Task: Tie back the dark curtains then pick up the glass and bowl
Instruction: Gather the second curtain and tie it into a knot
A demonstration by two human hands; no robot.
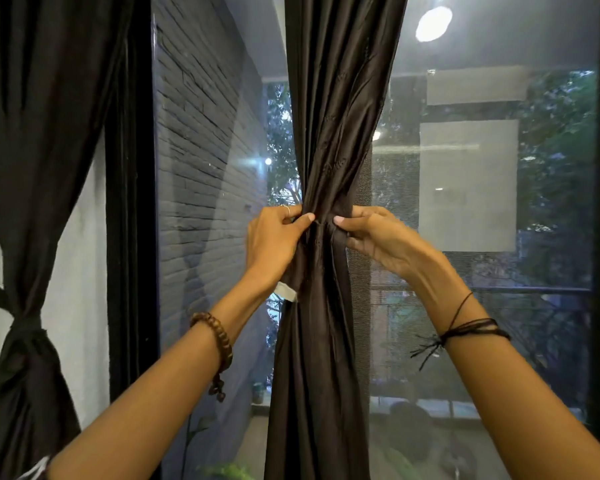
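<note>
Dark curtain (329, 133) hangs down the middle of the window, its folds gathered into a narrow waist at about mid-height, where both hands work on it. On the near side of that waist the left hand (274, 237) has its fingers curled round the gathered cloth, its thumb lying flat across the front of the bunch and a thin ring on one finger. From the other side the right hand (378, 237) closes on the same bunch, thumb tip pressed to the front of the fabric just beside the left thumb, the remaining fingers tucked behind the folds, so that how far they wrap cannot be told. The two thumbs lie close together but do not touch. A beaded bracelet (219, 344) sits on the left wrist and a dark thread band (465, 332) with loose ends on the right. Below the left hand a small white tag (286, 292) shows at the curtain's edge. At the left side of the view a second dark curtain (32, 168) is already cinched with a knotted tie (18, 320) against a pale wall. Behind the glass stand a grey brick wall (201, 150) and some foliage.
</note>
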